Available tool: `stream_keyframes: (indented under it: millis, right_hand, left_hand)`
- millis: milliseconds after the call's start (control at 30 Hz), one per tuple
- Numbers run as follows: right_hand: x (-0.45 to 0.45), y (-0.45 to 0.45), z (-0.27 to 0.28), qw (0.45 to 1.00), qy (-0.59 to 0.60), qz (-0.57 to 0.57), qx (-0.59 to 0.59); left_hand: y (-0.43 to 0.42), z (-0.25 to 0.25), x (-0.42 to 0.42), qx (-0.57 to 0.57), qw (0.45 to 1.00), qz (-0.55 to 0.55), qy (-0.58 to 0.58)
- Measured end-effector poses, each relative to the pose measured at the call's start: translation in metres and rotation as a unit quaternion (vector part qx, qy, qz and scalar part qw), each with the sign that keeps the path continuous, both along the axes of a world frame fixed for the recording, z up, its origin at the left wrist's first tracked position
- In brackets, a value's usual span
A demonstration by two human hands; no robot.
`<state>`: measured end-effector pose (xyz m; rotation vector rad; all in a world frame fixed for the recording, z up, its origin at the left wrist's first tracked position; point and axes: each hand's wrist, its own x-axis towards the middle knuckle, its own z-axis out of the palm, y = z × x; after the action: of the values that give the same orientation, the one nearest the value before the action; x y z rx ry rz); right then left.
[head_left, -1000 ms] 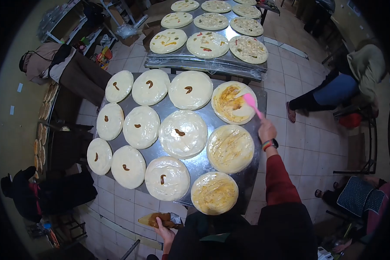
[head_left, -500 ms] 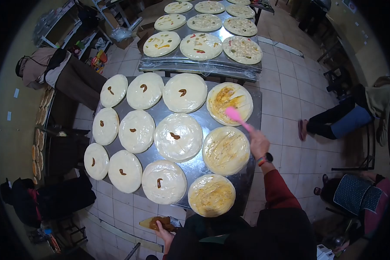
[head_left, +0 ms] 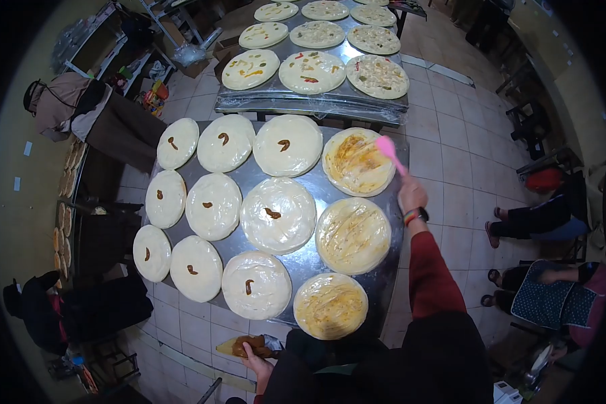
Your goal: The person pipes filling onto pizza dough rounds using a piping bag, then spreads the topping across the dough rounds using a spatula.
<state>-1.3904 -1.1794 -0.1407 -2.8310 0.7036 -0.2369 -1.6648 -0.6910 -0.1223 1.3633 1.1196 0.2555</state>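
One view, worn on the head
We look forward and steeply down through a wide field: torso (head_left: 384,377) at the bottom edge, left hand (head_left: 258,363) and right hand (head_left: 413,194) close, near table (head_left: 378,284) mid-frame, far table (head_left: 303,104) cut off at top.

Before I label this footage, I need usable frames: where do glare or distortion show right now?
Head view: white glare on the near table and shiny highlights on the dough rounds; head view: fisheye bending, with edges fading to black.

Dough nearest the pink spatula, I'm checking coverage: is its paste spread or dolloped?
Spread: brown paste streaks the dough, no dollop showing.
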Motion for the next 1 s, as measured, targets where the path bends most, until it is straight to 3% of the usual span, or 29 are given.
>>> stream_keyframes:
  millis: [67,133,200,267,333,400,467,500,533,600,733,833,867,933,1000]
  right_hand:
    - [0.002,-0.009,0.021,0.994,-0.013,-0.106,0.021]
    - [0.002,0.014,0.036,0.994,0.028,-0.102,0.031]
    - [0.001,0.04,0.04,0.995,-0.034,0.089,0.034]
    - [0.015,0.036,0.027,0.994,-0.023,0.106,0.015]
    - [0.022,0.012,0.022,0.999,0.027,-0.037,0.005]
    - [0.017,0.005,0.019,0.996,0.004,-0.084,-0.005]
    - [0.014,0.02,0.024,0.998,0.023,-0.062,-0.021]
    - [0.017,0.035,0.026,0.999,-0.038,0.016,-0.013]
    - [0.026,0.048,0.03,0.999,-0.037,0.015,-0.015]
    - [0.049,0.066,0.038,0.997,0.032,0.056,-0.03]
    - [0.055,0.042,0.054,0.994,0.032,-0.103,-0.016]
    - [0.03,0.041,0.069,0.988,0.02,-0.147,-0.038]
    - [0.033,0.046,0.07,0.987,0.02,-0.15,-0.044]
    - [0.043,0.072,0.07,0.998,0.015,-0.036,-0.053]
    - [0.059,0.084,0.069,0.998,0.035,-0.029,-0.039]
  left_hand:
    - [0.012,-0.004,0.0,-0.088,0.996,0.004,0.022]
    - [0.021,-0.009,0.0,-0.115,0.992,0.0,0.047]
    - [0.021,-0.015,0.006,-0.135,0.988,-0.001,0.07]
    - [0.013,-0.019,0.012,-0.029,0.999,0.011,0.011]
    - [0.022,-0.022,0.015,-0.045,0.999,0.0,0.0]
    - [0.032,-0.033,0.018,-0.069,0.997,-0.015,-0.012]
    - [0.045,-0.052,0.024,-0.076,0.996,-0.005,-0.037]
    - [0.05,-0.057,0.028,-0.055,0.998,-0.001,-0.024]
    - [0.054,-0.06,0.03,-0.056,0.998,-0.002,-0.023]
    - [0.068,-0.065,0.037,-0.016,0.998,-0.019,-0.065]
    - [0.095,-0.064,0.052,0.001,0.996,-0.048,-0.075]
    - [0.104,-0.057,0.066,0.008,0.998,-0.05,-0.026]
    - [0.114,-0.063,0.065,-0.013,0.999,-0.05,-0.019]
    - [0.124,-0.072,0.064,-0.032,0.998,-0.055,-0.009]
    - [0.127,-0.08,0.068,0.027,0.999,-0.027,0.015]
